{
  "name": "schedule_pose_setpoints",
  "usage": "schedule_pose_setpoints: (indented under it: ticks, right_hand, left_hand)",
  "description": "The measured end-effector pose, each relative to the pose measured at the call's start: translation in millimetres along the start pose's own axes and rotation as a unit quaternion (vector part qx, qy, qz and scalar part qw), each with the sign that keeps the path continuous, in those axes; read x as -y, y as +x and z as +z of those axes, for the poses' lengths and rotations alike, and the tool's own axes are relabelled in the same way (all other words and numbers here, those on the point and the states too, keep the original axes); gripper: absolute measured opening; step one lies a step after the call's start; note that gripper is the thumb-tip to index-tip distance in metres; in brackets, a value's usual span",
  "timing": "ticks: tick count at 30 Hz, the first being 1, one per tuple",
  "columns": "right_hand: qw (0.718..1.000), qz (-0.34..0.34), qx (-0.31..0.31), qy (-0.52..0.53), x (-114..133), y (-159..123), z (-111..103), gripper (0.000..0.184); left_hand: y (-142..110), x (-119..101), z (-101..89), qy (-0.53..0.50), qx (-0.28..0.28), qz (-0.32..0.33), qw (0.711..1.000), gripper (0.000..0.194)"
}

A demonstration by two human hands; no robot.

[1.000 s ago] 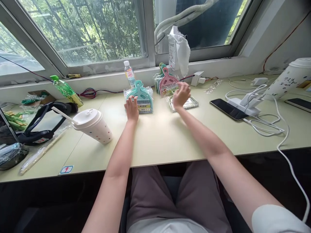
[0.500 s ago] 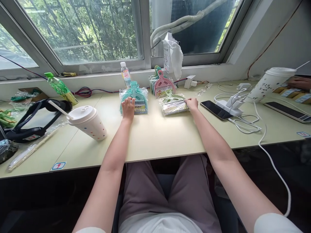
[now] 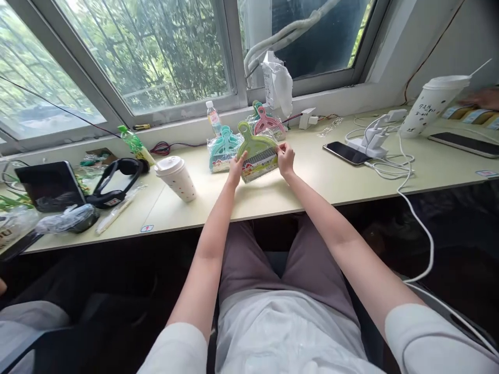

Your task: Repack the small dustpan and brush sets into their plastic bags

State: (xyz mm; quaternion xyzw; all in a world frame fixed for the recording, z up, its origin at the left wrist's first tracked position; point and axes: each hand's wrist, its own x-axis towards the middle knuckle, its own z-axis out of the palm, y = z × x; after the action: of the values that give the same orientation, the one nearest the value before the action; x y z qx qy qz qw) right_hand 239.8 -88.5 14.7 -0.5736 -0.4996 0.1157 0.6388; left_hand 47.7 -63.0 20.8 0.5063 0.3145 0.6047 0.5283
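Both of my hands hold up a light green mini dustpan and brush set (image 3: pixel 256 150) in clear wrapping above the desk (image 3: pixel 296 187). My left hand (image 3: pixel 235 169) grips its left lower edge and my right hand (image 3: pixel 285 158) grips its right edge. Behind it on the desk lies a teal set (image 3: pixel 223 147) in its wrapper. Farther back a pink set (image 3: pixel 268 123) leans with others against the window ledge.
A white paper cup (image 3: pixel 176 178) stands left of my hands, with headphones (image 3: pixel 114 182) and a green bottle (image 3: pixel 134 145) beyond. A phone (image 3: pixel 344 154), a charger with white cables (image 3: pixel 374 145) and a tall cup (image 3: pixel 432 106) are at right. Another person's hand (image 3: pixel 482 97) shows far right.
My left hand left the teal set and my right hand lifted the green set from the desk; both hands now hold it up. The camera pulled back and turned left.
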Motion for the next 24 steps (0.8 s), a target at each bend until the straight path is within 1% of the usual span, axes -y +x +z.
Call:
schedule_pose_setpoints:
  ticks: [1,2,4,5,6,8,9,10,12,14,16,18,19,21,22,24]
  right_hand:
    - [0.999,-0.026,0.001,-0.020,3,-5,0,0.013]
    - [0.997,-0.057,0.001,-0.050,6,-10,-1,0.015]
    - [0.983,-0.136,0.005,-0.127,11,-20,-4,0.021]
    - [0.970,-0.179,0.020,-0.163,13,-25,-5,0.022]
    - [0.955,-0.220,0.049,-0.192,14,-30,-5,0.021]
    - [0.925,-0.280,0.142,-0.216,15,-37,-4,0.016]
    - [0.913,-0.292,0.187,-0.213,14,-39,-3,0.015]
    - [0.908,-0.291,0.220,-0.207,13,-40,-1,0.015]
    - [0.914,-0.255,0.253,-0.188,8,-38,3,0.020]
    - [0.935,-0.198,0.255,-0.143,2,-34,5,0.026]
    - [0.958,-0.123,0.251,-0.064,-3,-28,7,0.029]
    - [0.970,-0.021,0.242,0.030,-7,-24,7,0.029]
    - [0.968,0.032,0.237,0.077,-8,-22,7,0.027]
    - [0.951,0.121,0.229,0.167,-11,-20,7,0.027]
    - [0.941,0.151,0.224,0.205,-12,-19,6,0.032]
    - [0.924,0.186,0.209,0.259,-14,-18,6,0.040]
  left_hand:
    - [-3,1,-1.5,-0.008,0.027,-0.027,0.999,0.038]
    - [-5,1,-3.5,-0.019,0.028,-0.040,0.999,0.038]
    - [-6,2,-7.5,-0.035,0.007,-0.045,0.998,0.035]
    - [-5,2,-8.9,-0.043,-0.014,-0.041,0.998,0.032]
    - [-4,3,-9.9,-0.050,-0.036,-0.037,0.997,0.030]
    - [-2,2,-11.3,-0.065,-0.080,-0.035,0.994,0.024]
    - [-2,2,-12.1,-0.075,-0.100,-0.035,0.992,0.021]
    - [-1,1,-13.1,-0.085,-0.121,-0.036,0.988,0.019]
    - [-1,-2,-15.2,-0.107,-0.152,-0.041,0.982,0.017]
    - [-2,-4,-16.3,-0.128,-0.164,-0.058,0.976,0.020]
    - [-3,-6,-15.6,-0.150,-0.154,-0.086,0.973,0.028]
    - [-6,-7,-13.5,-0.168,-0.135,-0.107,0.971,0.036]
    - [-7,-8,-12.5,-0.173,-0.127,-0.113,0.970,0.037]
    - [-9,-9,-11.0,-0.172,-0.111,-0.118,0.972,0.035]
    - [-11,-10,-10.7,-0.167,-0.099,-0.119,0.974,0.032]
    - [-13,-12,-10.8,-0.153,-0.063,-0.120,0.979,0.025]
